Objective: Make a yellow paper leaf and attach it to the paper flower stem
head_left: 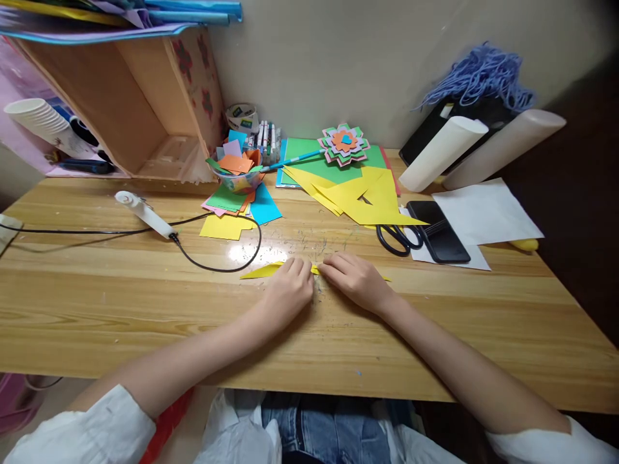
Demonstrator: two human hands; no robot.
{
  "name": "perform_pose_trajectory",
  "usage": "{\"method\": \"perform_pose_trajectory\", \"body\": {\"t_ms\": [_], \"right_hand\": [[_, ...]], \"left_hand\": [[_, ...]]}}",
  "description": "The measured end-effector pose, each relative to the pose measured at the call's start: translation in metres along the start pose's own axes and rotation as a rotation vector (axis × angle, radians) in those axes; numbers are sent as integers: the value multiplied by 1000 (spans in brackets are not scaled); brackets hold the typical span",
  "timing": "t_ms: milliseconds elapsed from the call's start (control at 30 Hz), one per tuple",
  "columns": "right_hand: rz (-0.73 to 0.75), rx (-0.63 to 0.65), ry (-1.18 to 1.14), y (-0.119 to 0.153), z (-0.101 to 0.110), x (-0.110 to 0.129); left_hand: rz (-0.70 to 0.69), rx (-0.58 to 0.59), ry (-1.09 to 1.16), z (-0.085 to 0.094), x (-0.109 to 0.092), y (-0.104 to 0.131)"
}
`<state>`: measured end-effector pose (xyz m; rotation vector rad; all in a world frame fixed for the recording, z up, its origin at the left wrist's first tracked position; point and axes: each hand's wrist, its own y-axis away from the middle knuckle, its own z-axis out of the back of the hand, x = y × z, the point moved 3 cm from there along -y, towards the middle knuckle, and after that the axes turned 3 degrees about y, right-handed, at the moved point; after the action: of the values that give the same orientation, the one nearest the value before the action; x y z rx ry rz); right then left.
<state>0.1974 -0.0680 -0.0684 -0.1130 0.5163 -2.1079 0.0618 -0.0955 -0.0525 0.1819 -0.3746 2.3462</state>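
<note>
Both hands press down on a narrow yellow paper strip (264, 270) that lies flat on the wooden worktop (120, 303), a little nearer the front edge than the back and about midway between the side edges. The left hand (289, 290) rests knuckles up with its fingers curled together on the strip's middle; the strip's pointed left end sticks out beyond it toward the left edge. The right hand (355, 278) lies flatter, fingers together and pointing left, its fingertips almost meeting those of the left hand, with a sliver of yellow showing between them and another tip of the strip peeking out on its right side. Neither hand lifts the paper; both pin it to the wood.

Behind the hands, toward the back edge, a pile of yellow paper sheets (360, 196) lies over a green sheet (309, 158), with a layered paper flower (344, 144) on top. Black scissors (399, 237) lie just right of the pile, beside a black phone (438, 231) that rests on white paper (486, 211). Toward the back left, a bowl of paper scraps (238, 174) stands over coloured sheets, and a white glue gun (144, 214) lies with its black cord (227, 264) looping toward the strip
</note>
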Motion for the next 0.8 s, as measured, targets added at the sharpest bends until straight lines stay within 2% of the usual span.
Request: {"method": "perform_pose_trajectory", "body": {"t_ms": [133,267,600,800], "right_hand": [[53,-3,22,0,3,1],[56,9,15,1,1,0],[28,31,-50,2,2,-1],[16,36,-65,3,1,-1]], "left_hand": [[56,15,-150,-1,-18,6],[82,38,-217,-2,-28,11],[168,101,-130,-3,-30,14],[166,169,-227,-2,-32,16]]}}
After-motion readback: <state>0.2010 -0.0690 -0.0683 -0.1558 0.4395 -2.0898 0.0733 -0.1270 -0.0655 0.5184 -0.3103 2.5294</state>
